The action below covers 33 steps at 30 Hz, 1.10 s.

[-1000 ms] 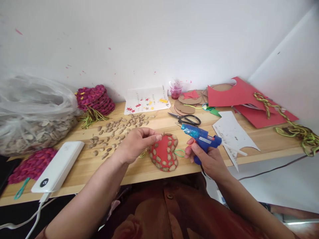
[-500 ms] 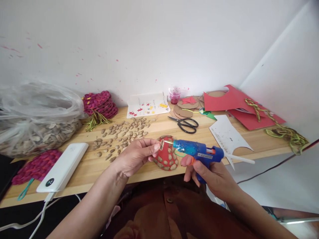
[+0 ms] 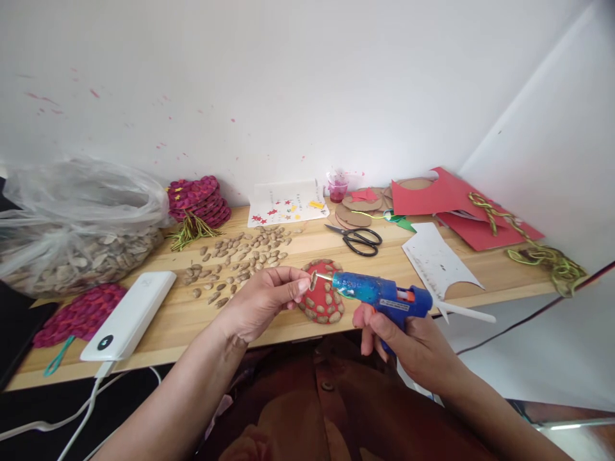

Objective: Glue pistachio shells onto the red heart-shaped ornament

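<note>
Bench (image 3: 298, 326) holds one bag (image 3: 72, 224) of shells, one power bank (image 3: 129, 314), one scissors (image 3: 358, 240), one red disc (image 3: 323, 298) part-covered in shells. Right hand (image 3: 408, 339) is wrapped around the one glue gun (image 3: 379, 296), nozzle touching the single shell (image 3: 313, 279) that the left hand (image 3: 262, 301) pinches just above the disc. Risk, as I judge it: hot glue strings onto the pinching fingertips (image 3: 302, 286) or drips on the disc, nozzle being so close.
</note>
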### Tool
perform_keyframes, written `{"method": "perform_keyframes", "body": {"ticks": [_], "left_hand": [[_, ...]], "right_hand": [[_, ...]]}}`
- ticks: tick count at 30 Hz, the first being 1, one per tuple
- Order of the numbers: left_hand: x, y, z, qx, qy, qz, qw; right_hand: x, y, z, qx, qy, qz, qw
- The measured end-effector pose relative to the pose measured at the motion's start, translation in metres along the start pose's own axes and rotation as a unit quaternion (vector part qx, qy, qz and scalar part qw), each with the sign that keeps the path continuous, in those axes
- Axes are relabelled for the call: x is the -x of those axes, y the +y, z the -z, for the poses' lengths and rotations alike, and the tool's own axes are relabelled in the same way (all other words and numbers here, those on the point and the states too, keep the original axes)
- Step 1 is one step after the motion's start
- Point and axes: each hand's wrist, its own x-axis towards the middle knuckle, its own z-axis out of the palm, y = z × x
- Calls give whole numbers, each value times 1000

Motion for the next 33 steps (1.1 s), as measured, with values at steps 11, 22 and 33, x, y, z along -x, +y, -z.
{"method": "perform_keyframes", "body": {"ticks": [11, 22, 33], "left_hand": [[2, 1, -1, 2, 2, -7, 1000], [1, -1, 0, -3, 5, -6, 1000], [-1, -3, 0, -7, 2, -3, 1000]], "right_hand": [[0, 2, 0, 16, -1, -1, 1000], [1, 2, 0, 11, 4, -12, 1000], [0, 1, -1, -14, 18, -7, 1000]]}}
